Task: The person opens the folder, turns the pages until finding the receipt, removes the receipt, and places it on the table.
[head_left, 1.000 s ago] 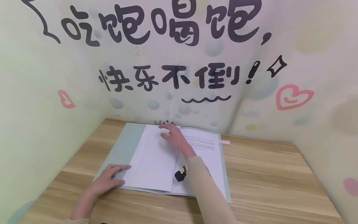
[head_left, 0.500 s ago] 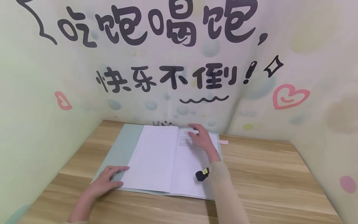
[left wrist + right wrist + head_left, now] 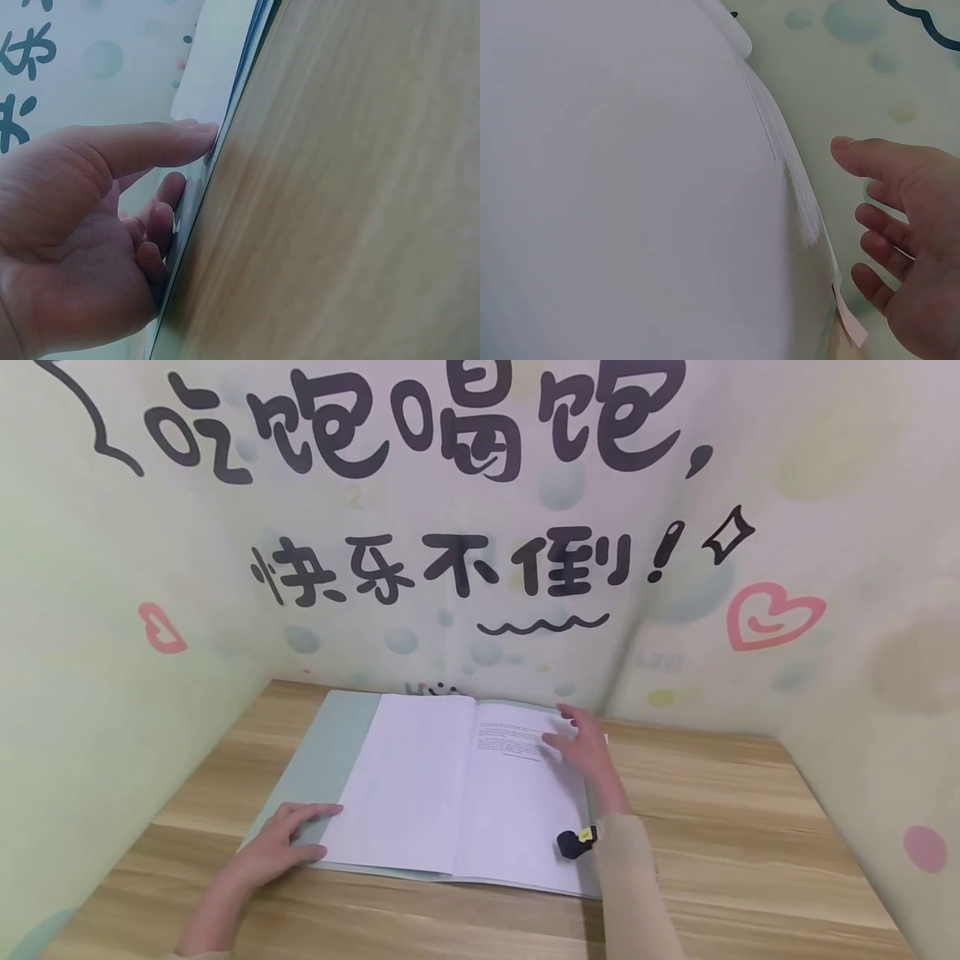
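Observation:
An open folder (image 3: 330,747) with a pale blue-green cover lies on the wooden table. It holds white sheets, with a blank left page (image 3: 405,777) and a right page (image 3: 517,818) that bears a small block of print near its top. My left hand (image 3: 273,847) rests at the folder's lower left, thumb and index fingertip at the left page's edge. My right hand (image 3: 587,752) is over the upper right corner of the right page, fingers loosely bent and gripping nothing. From the right edge sticks a pink tab (image 3: 851,321), mostly hidden by this hand in the head view.
The wooden table (image 3: 720,827) runs on past the folder to the right and in front. Just behind the folder rises a wall (image 3: 450,647) with black lettering and pastel dots. More wall closes in both sides. A small black camera (image 3: 574,844) sits at my right wrist.
My right hand has swept rightward from the top of the left page to the right page's upper right corner, uncovering the print. The left hand has stayed at the folder's lower left.

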Tool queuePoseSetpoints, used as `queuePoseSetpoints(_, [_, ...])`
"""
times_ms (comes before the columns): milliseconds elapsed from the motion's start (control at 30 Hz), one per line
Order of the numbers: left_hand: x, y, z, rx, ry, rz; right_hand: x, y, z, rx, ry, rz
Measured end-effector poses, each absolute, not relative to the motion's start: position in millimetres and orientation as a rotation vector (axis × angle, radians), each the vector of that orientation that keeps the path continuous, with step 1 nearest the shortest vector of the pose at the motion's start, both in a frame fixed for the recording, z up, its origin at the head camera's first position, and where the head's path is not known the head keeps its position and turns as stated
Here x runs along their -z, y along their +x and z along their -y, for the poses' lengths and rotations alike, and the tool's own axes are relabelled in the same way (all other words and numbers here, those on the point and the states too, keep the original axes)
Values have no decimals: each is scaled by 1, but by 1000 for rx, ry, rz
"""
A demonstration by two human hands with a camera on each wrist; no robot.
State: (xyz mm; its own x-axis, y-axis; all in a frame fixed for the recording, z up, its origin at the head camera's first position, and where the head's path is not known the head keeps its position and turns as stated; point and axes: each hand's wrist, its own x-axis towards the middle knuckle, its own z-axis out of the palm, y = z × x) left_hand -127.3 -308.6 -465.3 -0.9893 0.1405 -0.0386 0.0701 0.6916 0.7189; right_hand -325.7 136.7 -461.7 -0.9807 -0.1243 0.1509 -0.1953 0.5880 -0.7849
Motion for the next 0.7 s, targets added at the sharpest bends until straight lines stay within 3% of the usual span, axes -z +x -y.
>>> queuePoseSetpoints(700, [463, -126, 305, -1216, 183, -2805, 478, -313, -180, -1203, 211, 2922])
